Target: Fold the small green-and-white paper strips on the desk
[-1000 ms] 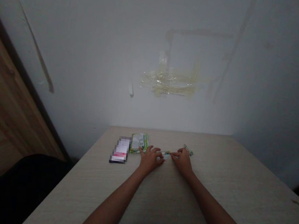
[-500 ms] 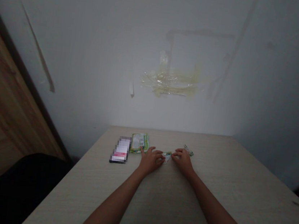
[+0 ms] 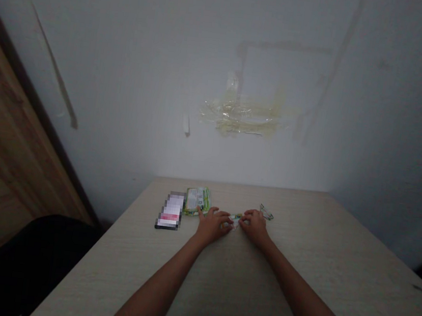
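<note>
- Printed slip (image 3: 234,223): on table (image 3: 226,288), right of green packet (image 3: 198,200).
- Left hand (image 3: 210,226): thumb-forefinger pinch on left end, other fingers spread, seemingly for steadiness.
- Right hand (image 3: 256,226): bunched, pinching right end, probably to hold it flat.

Small paper-like piece (image 3: 234,223), whitish, green and yellow along its far edge, faint reddish marking nearer; print too small to read. Lay low at the tabletop (image 3: 227,278), left end pinched in the left hand (image 3: 213,225), right end in the right hand (image 3: 255,226). Fingers hid both ends; folding unclear.
</note>
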### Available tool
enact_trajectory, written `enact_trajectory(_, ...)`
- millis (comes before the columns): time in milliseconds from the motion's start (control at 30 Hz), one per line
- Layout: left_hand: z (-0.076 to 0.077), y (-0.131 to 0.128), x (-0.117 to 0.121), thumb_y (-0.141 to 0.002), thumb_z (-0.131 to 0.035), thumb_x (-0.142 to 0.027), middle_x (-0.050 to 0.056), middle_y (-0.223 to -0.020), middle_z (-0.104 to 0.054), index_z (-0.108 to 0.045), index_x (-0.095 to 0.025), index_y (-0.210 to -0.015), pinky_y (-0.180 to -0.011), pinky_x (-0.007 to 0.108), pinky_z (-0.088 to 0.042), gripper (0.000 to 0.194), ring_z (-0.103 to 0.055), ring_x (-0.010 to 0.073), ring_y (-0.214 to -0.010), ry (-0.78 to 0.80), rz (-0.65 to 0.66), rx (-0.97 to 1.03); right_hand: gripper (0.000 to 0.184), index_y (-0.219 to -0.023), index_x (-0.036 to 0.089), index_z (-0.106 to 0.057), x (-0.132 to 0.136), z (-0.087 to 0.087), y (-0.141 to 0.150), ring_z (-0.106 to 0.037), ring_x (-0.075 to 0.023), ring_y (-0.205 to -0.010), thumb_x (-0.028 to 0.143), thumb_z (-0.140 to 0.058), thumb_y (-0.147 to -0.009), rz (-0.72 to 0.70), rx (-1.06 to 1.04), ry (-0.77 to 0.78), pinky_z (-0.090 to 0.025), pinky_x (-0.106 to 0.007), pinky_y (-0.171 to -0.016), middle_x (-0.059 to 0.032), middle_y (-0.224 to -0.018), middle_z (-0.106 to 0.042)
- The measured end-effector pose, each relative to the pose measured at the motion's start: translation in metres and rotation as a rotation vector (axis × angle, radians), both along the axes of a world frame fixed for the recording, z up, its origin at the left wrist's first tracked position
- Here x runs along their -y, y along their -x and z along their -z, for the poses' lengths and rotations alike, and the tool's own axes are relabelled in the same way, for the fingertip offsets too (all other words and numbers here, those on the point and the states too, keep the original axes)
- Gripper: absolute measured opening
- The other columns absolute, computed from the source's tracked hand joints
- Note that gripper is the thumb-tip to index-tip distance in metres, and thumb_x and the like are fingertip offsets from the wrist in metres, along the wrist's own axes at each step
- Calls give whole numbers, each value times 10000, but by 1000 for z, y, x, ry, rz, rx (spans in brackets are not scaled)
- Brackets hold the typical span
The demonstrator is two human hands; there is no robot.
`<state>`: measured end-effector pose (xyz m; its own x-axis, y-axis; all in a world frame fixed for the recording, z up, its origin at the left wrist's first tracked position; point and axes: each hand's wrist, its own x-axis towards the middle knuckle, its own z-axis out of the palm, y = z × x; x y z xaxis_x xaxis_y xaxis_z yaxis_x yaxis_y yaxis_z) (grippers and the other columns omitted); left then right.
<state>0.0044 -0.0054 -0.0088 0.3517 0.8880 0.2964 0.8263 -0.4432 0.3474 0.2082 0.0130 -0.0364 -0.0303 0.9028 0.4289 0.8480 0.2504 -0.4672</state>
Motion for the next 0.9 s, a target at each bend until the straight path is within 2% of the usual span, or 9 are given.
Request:
enact_trajectory(267, 0, 0, -1, -831, -625, -527, -80, -1290, -641, -685, -476, -1037, -1043, 798, 60, 220, -403, 316, -1310, 1, -9, -10, 122, -777, 220, -766, 7, -5, 3, -532, -238, -1019, 258, -655, -807, -56, 11, -4, -399, -360, -933, -90, -987, -643)
enact_trajectory(467, -2, -1, 0, -827, -634, -515, -75, -1298, -636, -687, -463, -1049, -1037, 806, 51, 234, -401, 321, -1312, 9, -17, -31, 118, -774, 196, -763, 7, -2, 3, -544, -228, -987, 258, -666, -798, -88, 31, -29, -406, -341, -913, -90, -957, -651)
enact_trajectory(900, -1, 0, 0, -834, -635, -493, -98, -1276, -645, -691, -471, -1017, -1006, 817, 118, 193, -399, 328, -1313, 8, -5, 25, 122, -762, 219, -765, 12, 1, 1, -544, -223, -971, 283, -665, -791, -192, 33, -60, -411, -348, -907, -79, -938, -636)
